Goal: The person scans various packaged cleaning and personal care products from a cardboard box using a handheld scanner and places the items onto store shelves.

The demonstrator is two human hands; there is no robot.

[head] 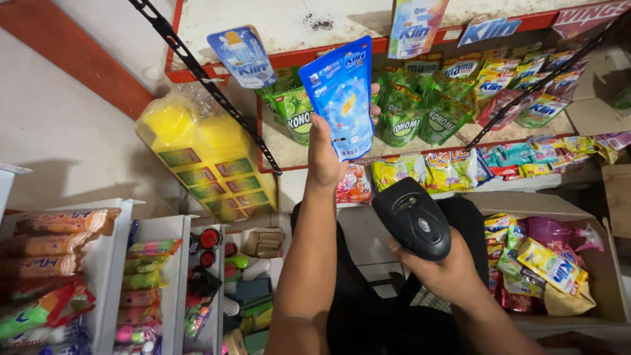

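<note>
Left hand (324,154) grips a blue pouch (342,98) held up far — right hand (442,271) clasps a black scanner (413,219) nearer.

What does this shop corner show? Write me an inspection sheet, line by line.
Surface: red-edged white shelf stocked with green sachets.
Job's things: blue glossy plastic pouch, held up before the shelf; black handheld barcode scanner, head toward the pouch.
Clutter: yellow wrapped bottle pack at left; cardboard box of mixed sachets at right; white bins of snack packets lower left.
Grippers: left hand, fingers shut on the pouch's lower edge; right hand gripping the scanner.
Cables: nothing seen.
Surroundings: black slotted brackets cross the shelf; hanging sachet strips above.
</note>
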